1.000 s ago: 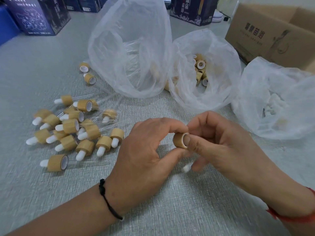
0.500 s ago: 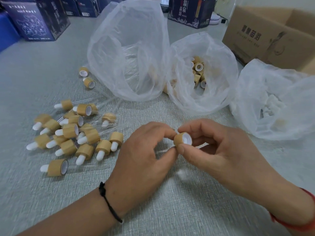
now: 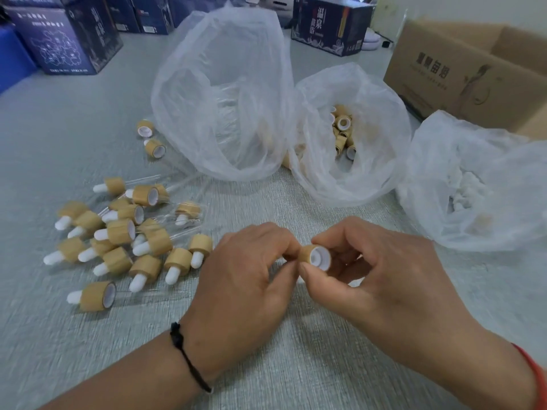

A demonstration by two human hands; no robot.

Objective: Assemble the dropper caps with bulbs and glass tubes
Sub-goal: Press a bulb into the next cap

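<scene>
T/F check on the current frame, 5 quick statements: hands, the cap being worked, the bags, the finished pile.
1. The right hand pinches a bamboo-coloured cap between thumb and forefinger. True.
2. The cap's open white inside faces the camera. True.
3. The pile of finished droppers lies on the person's right. False: it lies to the left of the left hand.
4. The middle bag holds loose caps. True.
5. The cardboard box stands at the near left edge of the table. False: it stands at the far right, behind the rightmost bag, whose contents are white.
</scene>
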